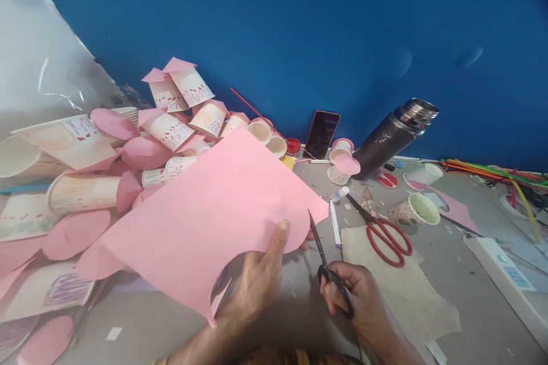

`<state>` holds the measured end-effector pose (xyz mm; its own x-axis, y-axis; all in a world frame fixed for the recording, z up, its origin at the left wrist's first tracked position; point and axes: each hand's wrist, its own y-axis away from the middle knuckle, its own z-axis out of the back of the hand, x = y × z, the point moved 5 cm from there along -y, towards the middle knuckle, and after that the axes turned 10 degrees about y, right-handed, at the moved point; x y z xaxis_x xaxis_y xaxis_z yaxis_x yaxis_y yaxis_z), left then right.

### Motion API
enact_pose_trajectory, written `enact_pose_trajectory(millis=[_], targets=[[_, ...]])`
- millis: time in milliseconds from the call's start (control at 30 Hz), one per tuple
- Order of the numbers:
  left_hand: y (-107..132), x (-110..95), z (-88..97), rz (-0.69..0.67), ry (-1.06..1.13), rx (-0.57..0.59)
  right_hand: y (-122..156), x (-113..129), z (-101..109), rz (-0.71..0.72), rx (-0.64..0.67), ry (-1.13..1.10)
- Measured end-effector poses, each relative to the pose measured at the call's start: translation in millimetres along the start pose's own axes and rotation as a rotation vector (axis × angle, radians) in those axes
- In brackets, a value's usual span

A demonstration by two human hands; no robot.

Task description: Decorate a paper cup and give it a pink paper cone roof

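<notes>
Two hands at 6 o'clock; left hand pinches the pink paper sheet, thumb on top, sheet held centre frame above the table; right hand grips black scissors, blades parted at the sheet's edge; red scissors at 3 o'clock; decorated paper cups piled at 10 o'clock.

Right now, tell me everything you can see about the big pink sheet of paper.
The pink sheet of paper is large, thin and matte. It is held tilted above the grey table, with curved scallops cut from its lower edge. The left hand pinches that edge, thumb on top. Black scissors in the right hand point at it, blades closed.
</notes>
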<state>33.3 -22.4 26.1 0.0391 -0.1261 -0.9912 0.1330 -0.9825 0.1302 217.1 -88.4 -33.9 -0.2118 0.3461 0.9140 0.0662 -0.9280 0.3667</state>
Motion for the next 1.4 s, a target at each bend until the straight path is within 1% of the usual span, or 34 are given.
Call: enact_pose_trajectory(millis=[100,167,333,500,667,867,967,1067,1267,1400], targets=[[0.1,3.7,-4.9,0.034,0.064,0.137,1.2,-1.9,-0.2,-0.003,0.002,-0.011],[0.3,2.8,-6.3,0.046,0.082,0.186,1.5,-4.5,-0.2,-0.006,-0.007,-0.026],[1.6,-1.6,-7.1,0.088,0.101,0.164,0.0,-7.5,0.7,0.027,-0.026,-0.044],[2.5,4.4,-6.9,0.096,0.133,0.150,0.3,-4.4,3.1,0.024,-0.024,-0.034],[1.4,4.8,-7.6,0.097,0.113,0.232,2.1,-2.3,3.6,0.022,-0.010,-0.028],[1.1,0.5,-7.1,0.144,0.085,0.252,3.2,-4.3,3.4,0.008,0.009,-0.036],[1.0,-0.1,-6.7,0.149,0.082,0.262,2.5,-6.0,4.0,0.013,-0.005,-0.041],[0.8,2.2,-6.8,0.165,0.103,0.287,2.8,-5.6,4.5,0.009,-0.015,-0.051],[-0.8,10.0,-7.9,0.186,0.195,0.370,4.3,2.4,5.2,0.004,-0.002,-0.039],[-3.2,12.7,-6.2,0.197,0.211,0.401,4.5,2.1,6.1,0.003,0.006,-0.036]])
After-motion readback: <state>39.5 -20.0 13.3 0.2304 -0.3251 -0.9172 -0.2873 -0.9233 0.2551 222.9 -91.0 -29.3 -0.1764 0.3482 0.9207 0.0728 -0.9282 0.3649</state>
